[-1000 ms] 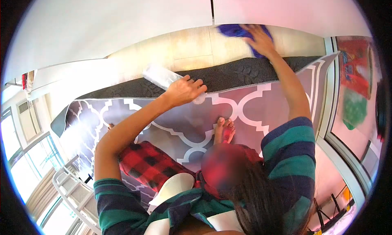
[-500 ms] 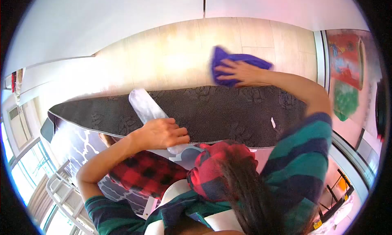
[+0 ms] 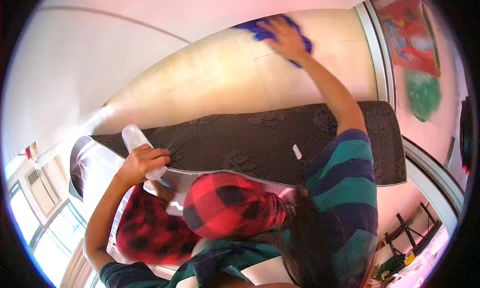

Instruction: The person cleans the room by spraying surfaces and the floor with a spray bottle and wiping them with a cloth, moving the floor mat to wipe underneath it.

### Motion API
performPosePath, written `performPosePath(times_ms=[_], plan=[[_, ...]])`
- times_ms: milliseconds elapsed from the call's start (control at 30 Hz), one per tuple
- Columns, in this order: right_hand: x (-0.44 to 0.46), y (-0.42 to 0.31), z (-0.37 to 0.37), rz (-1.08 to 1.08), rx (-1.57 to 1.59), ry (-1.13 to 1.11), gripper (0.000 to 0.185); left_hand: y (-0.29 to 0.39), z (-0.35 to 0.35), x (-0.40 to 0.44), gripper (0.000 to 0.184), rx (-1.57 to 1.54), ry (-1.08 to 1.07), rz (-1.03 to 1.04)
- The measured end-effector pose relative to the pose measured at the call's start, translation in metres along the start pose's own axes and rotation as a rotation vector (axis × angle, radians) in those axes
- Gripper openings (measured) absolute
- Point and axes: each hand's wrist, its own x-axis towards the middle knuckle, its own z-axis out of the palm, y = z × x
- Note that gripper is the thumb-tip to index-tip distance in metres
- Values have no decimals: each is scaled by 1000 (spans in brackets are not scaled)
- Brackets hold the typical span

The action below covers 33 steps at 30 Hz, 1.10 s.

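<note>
A pale floor (image 3: 225,83) extends beneath a white panel (image 3: 125,33), with a metal-framed glass door (image 3: 377,53) to the right of the right hand. A mat (image 3: 240,135) lies across the floor between the hands and the person's knees, its dark, textured side facing up. A small white tag (image 3: 297,151) is visible on that side, nearer to the body than the right hand.

The left hand (image 3: 143,164) is closed around a translucent, elongated container (image 3: 134,137), held tilted over the mat's near-left edge. The container's rounded end projects forward of the fingers. The right hand (image 3: 286,38) is open, fingers spread, palm down on a blue-purple cloth (image 3: 303,41). The cloth lies bunched on the floor beneath this hand, beyond the mat and beside the panel's lower edge.
</note>
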Motion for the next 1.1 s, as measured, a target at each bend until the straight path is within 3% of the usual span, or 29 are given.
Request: performPosePath(times_ms=[100, 167, 267, 333, 400, 467, 533, 600, 667, 767, 867, 1000, 1100], plan=[[-81, 98, -36, 324, -92, 187, 53, -31, -3, 0, 28, 15, 41, 35], [-154, 138, -38, 662, -299, 199, 56, -49, -2, 1, 28, 23, 82, 42], [-250, 115, -37, 1053, -396, 297, 63, -59, 8, 19, 27, -123, -6, 77], [-280, 85, -31, 1136, -417, 216, 65, -65, 11, 34, 27, -202, -128, 100], [-299, 38, -41, 1097, -331, 87, 67, -82, 14, 57, 31, -271, -116, 209], [-318, -3, -38, 1144, -329, -16, 69, -99, 7, 88, 33, -507, -123, 125], [-329, -20, -44, 1209, -228, -83, 73, -74, -24, 123, 35, -886, -174, -174], [-326, -24, -48, 1257, -144, -131, 75, -103, -24, 162, 35, -755, -143, -127], [-315, -19, -57, 1346, -93, -276, 79, -106, -29, 205, 39, -722, -80, 70], [-321, -2, -62, 1332, 97, -388, 91, -67, -69, 243, 38, -825, -203, 69], [-327, 20, -55, 1323, -20, -249, 97, -43, -53, 295, 37, -792, -177, 114], [-322, 31, -72, 1042, -87, -145, 104, 11, -31, 328, 36, -555, -82, 19], [-315, 62, -95, 755, -102, -150, 97, 26, -8, 354, 34, -430, -85, -23]])
